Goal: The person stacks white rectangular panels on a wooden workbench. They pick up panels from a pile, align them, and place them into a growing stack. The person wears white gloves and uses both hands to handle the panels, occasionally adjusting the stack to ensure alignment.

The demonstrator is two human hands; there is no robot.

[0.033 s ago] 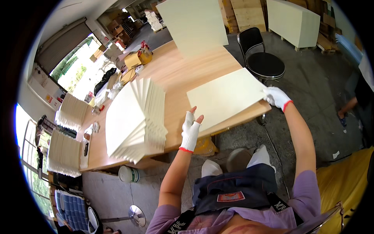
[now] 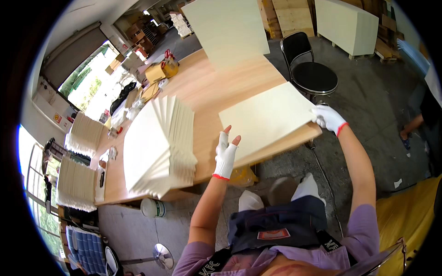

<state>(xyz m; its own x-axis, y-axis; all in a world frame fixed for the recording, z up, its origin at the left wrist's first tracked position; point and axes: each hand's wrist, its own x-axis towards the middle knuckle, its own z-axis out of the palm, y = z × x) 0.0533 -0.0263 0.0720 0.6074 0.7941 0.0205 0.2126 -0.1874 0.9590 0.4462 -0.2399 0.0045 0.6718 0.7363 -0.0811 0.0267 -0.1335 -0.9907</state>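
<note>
A large off-white board (image 2: pixel 271 112) lies slanted on the near right part of the wooden table (image 2: pixel 209 96). At its right corner my right hand (image 2: pixel 328 118), in a white glove with a red cuff, is closed on the edge; the fingertips are partly hidden. My left hand (image 2: pixel 225 155), gloved alike with bare thumb and index tips, is at the board's near left edge. Its thumb and index are stretched apart; whether it touches the board I cannot tell. To the left stands a fanned stack of similar boards (image 2: pixel 146 145).
Two further stacks, one pale (image 2: pixel 73 181) and one behind it (image 2: pixel 85 134), stand at the far left. A tall pale panel (image 2: pixel 228 30) rises at the table's far end. Beyond the right edge is a black chair (image 2: pixel 314 77). A white bucket (image 2: pixel 153 208) sits on the floor.
Very little differs. My right hand and the board's right corner are slightly lower in the picture, and the whole view has shifted a little. My left hand keeps its pose.
</note>
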